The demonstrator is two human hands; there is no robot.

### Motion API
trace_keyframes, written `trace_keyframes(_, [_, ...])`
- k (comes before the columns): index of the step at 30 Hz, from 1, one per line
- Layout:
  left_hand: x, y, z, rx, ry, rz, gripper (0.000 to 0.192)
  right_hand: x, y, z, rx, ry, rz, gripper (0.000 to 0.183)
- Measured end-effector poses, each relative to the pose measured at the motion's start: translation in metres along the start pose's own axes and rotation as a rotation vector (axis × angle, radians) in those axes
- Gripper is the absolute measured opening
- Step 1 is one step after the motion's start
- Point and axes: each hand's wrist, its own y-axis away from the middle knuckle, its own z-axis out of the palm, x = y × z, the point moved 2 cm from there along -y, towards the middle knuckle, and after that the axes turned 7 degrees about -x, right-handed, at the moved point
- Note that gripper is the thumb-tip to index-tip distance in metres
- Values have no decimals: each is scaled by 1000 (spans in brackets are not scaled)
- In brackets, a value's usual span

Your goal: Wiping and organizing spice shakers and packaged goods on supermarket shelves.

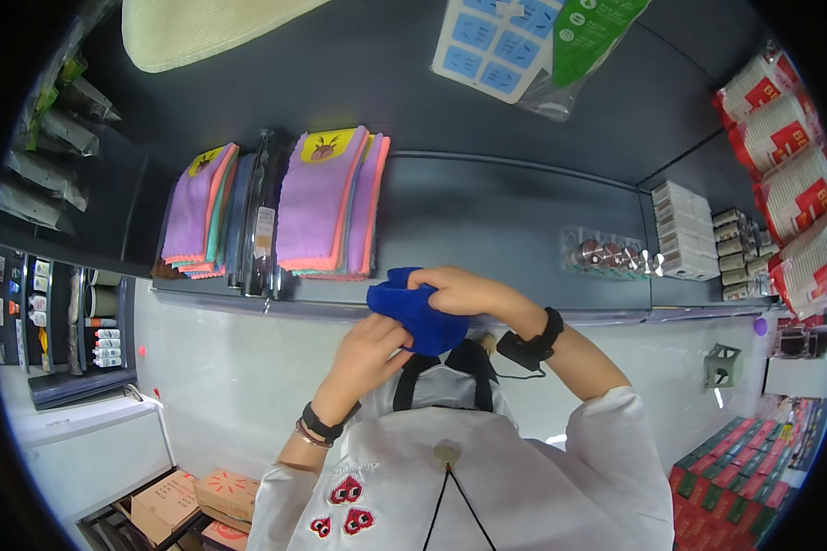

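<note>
A bunched blue cloth (431, 324) is held in front of my body, close to the shelf's front edge. My left hand (369, 351) grips its lower left side with curled fingers. From the right, my right hand (465, 293) pinches the cloth's upper part between thumb and fingers. Left of the cloth, on the dark shelf (482, 227), lie two stacks of folded cloths, the nearer stack (320, 220) and the farther stack (196, 213). Both have a purple cloth on top with a yellow deer label. Dark plastic-wrapped packages (258, 227) stand between the stacks.
To the right on the shelf are a clear pack of round metallic items (610, 255), white boxes (686, 231) and red-and-white packs (792, 151). A green-labelled package (593, 34) hangs above. Cardboard boxes (165, 506) are at lower left; a grey stool (723, 365) stands at right.
</note>
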Motion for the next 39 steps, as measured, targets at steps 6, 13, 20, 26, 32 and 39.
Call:
trace_keyframes(6, [21,-13,14,-81,-9,192,17,-7,56,-7,23,-100,56,21])
trace_keyframes(13, [36,-34,18,-70,40,366,23,-31,155,-25,334,-401,-73,25])
trace_keyframes(20, [32,-56,-7,328,177,146,37,-24,186,-32,1033,-395,-409,36])
trace_keyframes(26, [14,-60,5,263,121,-27,25,-25,150,-11,923,580,-62,33])
trace_keyframes(32, [4,-44,30,3,68,-7,29,9,127,20,633,285,193,44])
trace_keyframes(39, [12,-45,38,-48,-1,-37,36,14,88,58,644,758,428,75])
